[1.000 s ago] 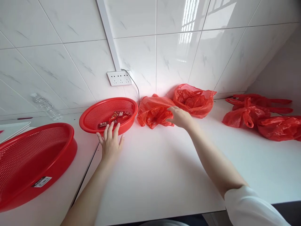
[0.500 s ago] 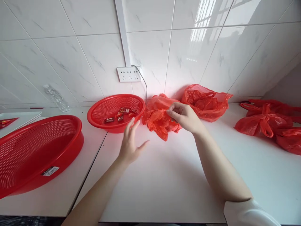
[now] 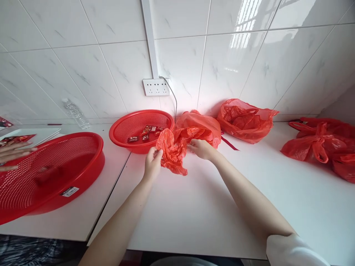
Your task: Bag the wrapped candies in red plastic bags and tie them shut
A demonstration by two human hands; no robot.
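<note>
A crumpled red plastic bag [image 3: 174,155] is spread between my two hands, its mouth bunched and loose. My left hand [image 3: 153,162] pinches the bag's left edge with thumb and fingers. On the other side my right hand [image 3: 202,148] is closed on the bag's right part, with some fingertips hidden by the plastic. Just behind my left hand stands a red perforated basket [image 3: 122,129] with several small wrapped snack packets [image 3: 145,130] in it. The bag overlaps that basket's right rim in view.
Another red bag [image 3: 245,120] lies against the tiled wall, and tied red bags [image 3: 318,144] sit far right. A larger red basket [image 3: 94,162] stands left, with another person's hand [image 3: 13,153] over it. A plastic bottle [image 3: 76,113] and white tray [image 3: 46,135] are behind.
My left hand has moved from open air onto the bag and closed on it. My right hand has come lower and left. Another person's hand has appeared at the left.
</note>
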